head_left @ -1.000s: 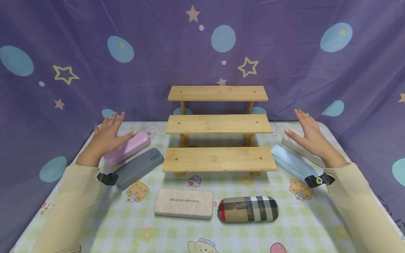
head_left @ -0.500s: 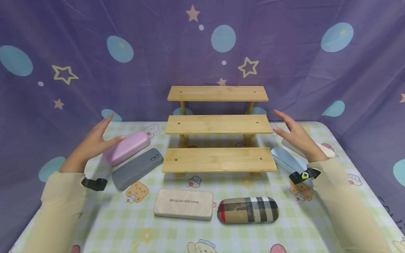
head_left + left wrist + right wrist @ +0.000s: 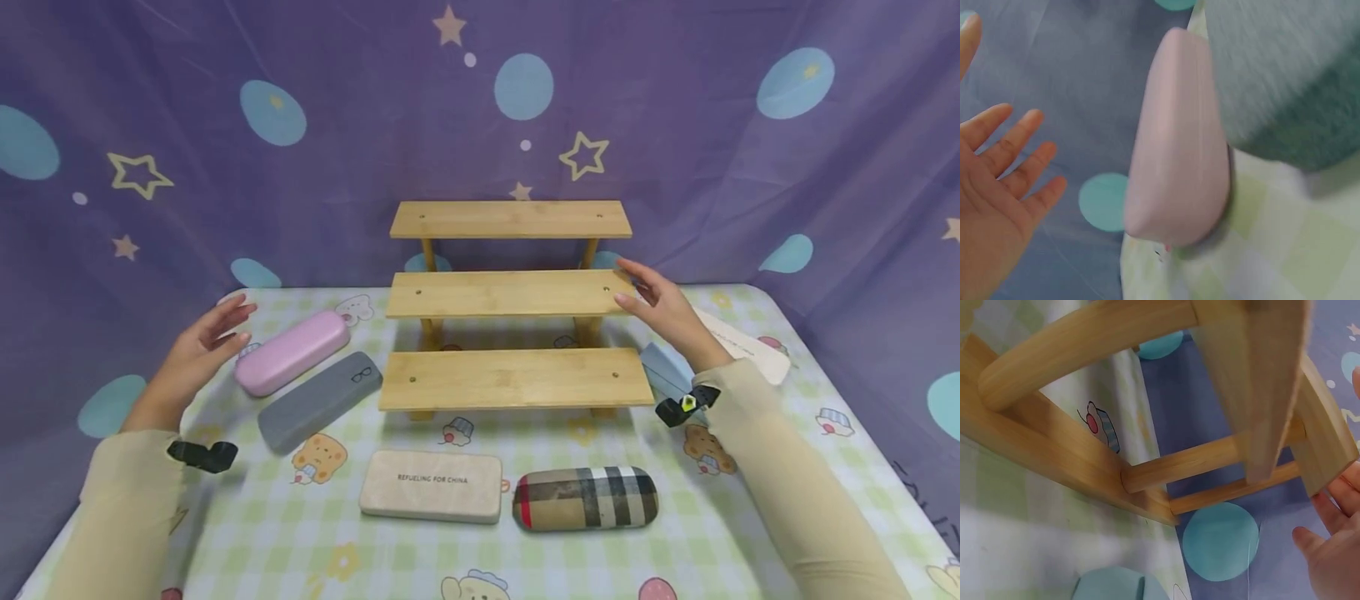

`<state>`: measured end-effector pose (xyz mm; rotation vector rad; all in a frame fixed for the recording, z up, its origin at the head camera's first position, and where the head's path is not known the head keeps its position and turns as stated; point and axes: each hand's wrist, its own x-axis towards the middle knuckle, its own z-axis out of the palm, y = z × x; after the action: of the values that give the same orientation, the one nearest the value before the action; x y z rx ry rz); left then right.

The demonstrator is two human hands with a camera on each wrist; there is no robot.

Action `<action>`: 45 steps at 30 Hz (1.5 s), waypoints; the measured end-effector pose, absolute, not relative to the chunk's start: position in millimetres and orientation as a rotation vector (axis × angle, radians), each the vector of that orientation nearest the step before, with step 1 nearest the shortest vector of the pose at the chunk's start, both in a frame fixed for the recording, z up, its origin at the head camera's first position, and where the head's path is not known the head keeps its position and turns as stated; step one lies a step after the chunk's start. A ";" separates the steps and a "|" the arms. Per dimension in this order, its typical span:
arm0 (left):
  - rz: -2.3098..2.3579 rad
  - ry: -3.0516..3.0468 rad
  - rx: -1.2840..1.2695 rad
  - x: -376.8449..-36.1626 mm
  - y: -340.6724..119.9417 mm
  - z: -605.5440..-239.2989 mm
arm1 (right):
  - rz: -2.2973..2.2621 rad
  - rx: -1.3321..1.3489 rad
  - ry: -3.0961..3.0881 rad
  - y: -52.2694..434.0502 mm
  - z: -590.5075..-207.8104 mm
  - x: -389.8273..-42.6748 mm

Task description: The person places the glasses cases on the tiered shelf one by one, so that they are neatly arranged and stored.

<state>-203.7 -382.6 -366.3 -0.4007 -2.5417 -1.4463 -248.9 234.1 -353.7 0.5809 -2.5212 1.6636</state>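
From the head camera I am seeing the left hand (image 3: 197,346) hovering with its fingers spread and relaxed, holding nothing, just beside the outer end of the pink case (image 3: 292,352), which is lying on the checked tablecloth (image 3: 247,533) to the left of the wooden shelf (image 3: 513,293). A grey case (image 3: 321,401) is lying right alongside the pink one, nearer to me. The right hand (image 3: 663,310) is reaching out flat, fingers straight, with its fingertips at the right end of the shelf's middle board; I cannot tell whether they are touching the wood. Under that forearm a light blue case (image 3: 666,369) is lying beside the lowest board, and a white case (image 3: 742,346) is lying further right. In front of the shelf a beige case (image 3: 431,487) and a plaid case (image 3: 585,497) are sitting side by side. On the left wrist camera I am watching the open palm with fingers (image 3: 1007,147) splayed, apart from the pink case (image 3: 1179,144), whose rounded end is pointing towards the lens, with the grey case (image 3: 1285,81) blurred next to it. On the right wrist camera the shelf's frame (image 3: 1166,425) is filling the picture from below, and the fingers (image 3: 1329,550) are lying straight just beside the end of a board.
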 end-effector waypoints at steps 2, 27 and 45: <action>-1.541 -2.461 -0.395 -203.1 -387.5 -372.3 | 1.674 0.565 -2.517 232.0 -354.3 -250.3; -1.984 -2.409 -0.079 -209.3 -409.9 -427.9 | 1.922 0.521 -2.377 233.7 -384.2 -270.0; -2.026 -2.587 0.126 -202.8 -403.0 -434.7 | 1.931 0.405 -2.442 224.5 -364.6 -255.7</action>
<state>-202.8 -403.0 -434.7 0.1256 -2.5874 -2.0258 -255.7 224.5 -364.6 0.4049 -2.4422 1.9313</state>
